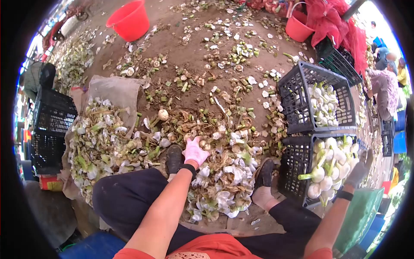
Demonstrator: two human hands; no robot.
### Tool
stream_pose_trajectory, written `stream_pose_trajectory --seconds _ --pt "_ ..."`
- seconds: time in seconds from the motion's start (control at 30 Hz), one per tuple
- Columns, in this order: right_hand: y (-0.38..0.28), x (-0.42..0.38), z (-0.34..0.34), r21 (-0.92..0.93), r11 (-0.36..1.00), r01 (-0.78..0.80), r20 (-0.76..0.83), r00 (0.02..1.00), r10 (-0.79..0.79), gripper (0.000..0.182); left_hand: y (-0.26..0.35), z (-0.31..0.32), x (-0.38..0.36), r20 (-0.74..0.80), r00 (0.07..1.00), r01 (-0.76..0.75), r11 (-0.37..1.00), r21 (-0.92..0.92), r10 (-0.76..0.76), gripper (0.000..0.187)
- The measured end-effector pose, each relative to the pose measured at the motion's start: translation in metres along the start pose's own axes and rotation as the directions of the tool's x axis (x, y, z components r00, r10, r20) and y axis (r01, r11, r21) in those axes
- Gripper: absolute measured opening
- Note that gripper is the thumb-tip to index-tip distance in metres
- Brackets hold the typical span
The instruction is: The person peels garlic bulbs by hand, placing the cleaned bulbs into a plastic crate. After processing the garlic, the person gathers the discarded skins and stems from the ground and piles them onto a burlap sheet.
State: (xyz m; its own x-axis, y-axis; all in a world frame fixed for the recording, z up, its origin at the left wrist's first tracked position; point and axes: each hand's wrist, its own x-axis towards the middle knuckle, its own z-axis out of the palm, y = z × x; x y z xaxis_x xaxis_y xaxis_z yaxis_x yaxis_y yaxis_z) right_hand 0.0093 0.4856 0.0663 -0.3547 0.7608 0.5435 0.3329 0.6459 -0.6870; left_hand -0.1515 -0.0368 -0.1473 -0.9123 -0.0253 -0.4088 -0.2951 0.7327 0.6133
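Bulbs, white and trimmed, fill the near crate (290, 172) just under the right hand (358, 170), which hovers at its far edge in a grey glove; whether its fingers are spread or curled I cannot tell. The left hand (195, 151), in a pink glove, reaches forward between the shoes, fingers bent down onto a pale bulb (205, 145) lying in the heap of peelings (224, 190). Judging by this, the picking-up step is in hand: the next move would call for closing firmly on that bulb and lifting it clear of the loose husks around it
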Motion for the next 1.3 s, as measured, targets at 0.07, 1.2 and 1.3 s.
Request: stream_pose_trajectory --seconds 0.07,1.2,1.3 --pt "-0.056 -0.039 0.016 0.163 0.983 0.091 0.177 0.977 -0.12 0.034 0.021 0.005 -0.015 -0.036 0.996 -0.089 0.989 -0.114 0.085 0.059" --pt "-0.23 -0.314 0.034 0.427 0.841 -0.333 0.808 0.559 -0.189 0.032 0.03 -0.098 -0.182 0.508 0.712 0.454 0.234 -0.86 0.485 0.053" --pt "-0.224 -0.31 0.035 0.457 0.778 -0.431 0.82 0.544 -0.18 0.029 0.037 -0.108 -0.176 0.644 0.695 0.542 0.356 -0.761 0.321 0.053"
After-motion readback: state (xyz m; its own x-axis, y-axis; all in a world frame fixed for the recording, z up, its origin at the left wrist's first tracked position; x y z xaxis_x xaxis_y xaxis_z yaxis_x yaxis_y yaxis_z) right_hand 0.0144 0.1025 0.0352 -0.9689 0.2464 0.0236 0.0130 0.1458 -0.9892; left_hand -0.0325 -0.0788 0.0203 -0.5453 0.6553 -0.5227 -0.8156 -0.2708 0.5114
